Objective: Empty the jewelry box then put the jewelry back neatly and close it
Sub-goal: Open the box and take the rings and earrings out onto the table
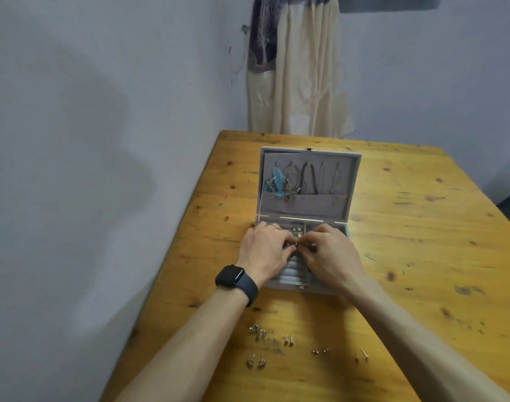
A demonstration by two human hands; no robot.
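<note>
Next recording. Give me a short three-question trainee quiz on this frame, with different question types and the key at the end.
1. True or false: the jewelry box has its lid standing open, with necklaces hanging inside it.
2. Where do the loose stud earrings lie? A in the lid's pocket; B on the table, nearer the person than the box; C on the floor.
3. Fill in: the left hand and right hand together pinch a small piece over the ____.
Key: 1 true; 2 B; 3 box.
</note>
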